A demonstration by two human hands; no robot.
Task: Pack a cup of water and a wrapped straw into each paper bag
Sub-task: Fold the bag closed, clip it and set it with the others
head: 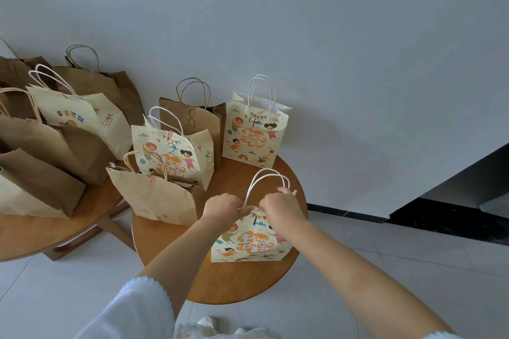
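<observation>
A cream paper bag with cartoon children and white cord handles [252, 242] stands at the front of a small round wooden table [220, 281]. My left hand [221, 205] pinches the left end of its top edge. My right hand [281, 205] grips the top edge just right of that, under the handles. The bag's mouth is pressed together, so its inside is hidden. No cup or straw shows anywhere.
On the same table stand a brown bag [157, 198], a second cartoon bag [172, 157], a brown bag marked 8 [192, 124] and a cartoon bag marked 4 [254, 135]. A larger round table [41, 237] at left holds several more bags. Grey wall behind, tiled floor below.
</observation>
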